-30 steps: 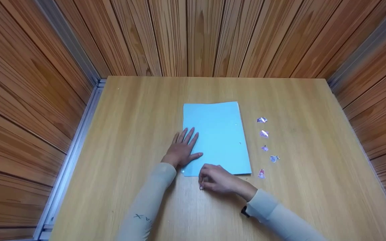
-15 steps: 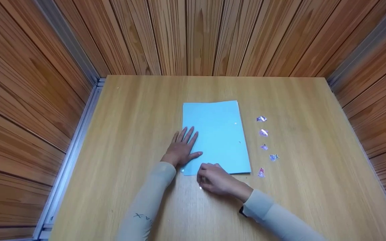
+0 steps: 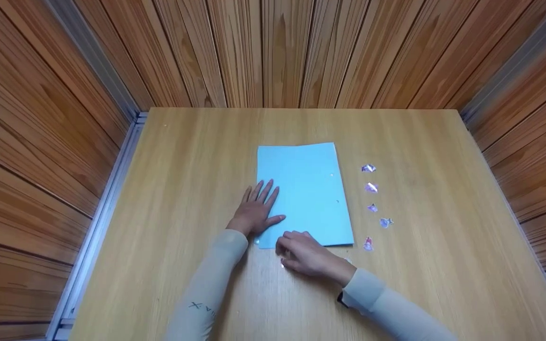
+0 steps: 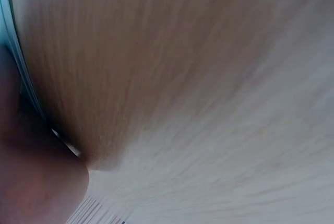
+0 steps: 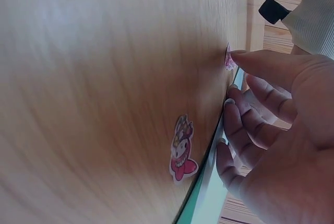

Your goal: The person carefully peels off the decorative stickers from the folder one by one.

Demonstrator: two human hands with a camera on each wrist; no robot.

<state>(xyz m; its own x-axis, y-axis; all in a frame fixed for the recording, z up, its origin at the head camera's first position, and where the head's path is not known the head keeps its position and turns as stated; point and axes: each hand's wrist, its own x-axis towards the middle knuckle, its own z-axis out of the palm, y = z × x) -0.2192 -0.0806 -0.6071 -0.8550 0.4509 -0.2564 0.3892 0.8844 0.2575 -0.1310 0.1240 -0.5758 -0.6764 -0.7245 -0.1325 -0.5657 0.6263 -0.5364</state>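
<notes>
A flat light-blue folder-like rectangle (image 3: pixel 308 189) with layered edges lies on the table. My left hand (image 3: pixel 255 211) rests flat on its lower left side, fingers spread; the left wrist view shows only part of that hand (image 4: pixel 39 182). Just over the folder's near edge is my right hand (image 3: pixel 304 253), fingers loosely bent. In the right wrist view this hand (image 5: pixel 284 125) touches a small pink sticker (image 5: pixel 228 59) on the table with its thumb tip, the other fingertips apart from it. A pink cartoon sticker (image 5: pixel 182 153) lies on the table nearby.
Right of the folder, several small shiny stickers stand in a loose column, from the top sticker (image 3: pixel 368 168) to the red-pink one (image 3: pixel 368 244). Wooden panel walls (image 3: pixel 282 52) rise behind the table (image 3: pixel 197 166) and on both sides. A metal rail (image 3: pixel 107 213) borders the left edge.
My right hand has shifted slightly left along the folder's near edge, and a sticker's edge now shows beside its wrist. My left hand stays put on the folder.
</notes>
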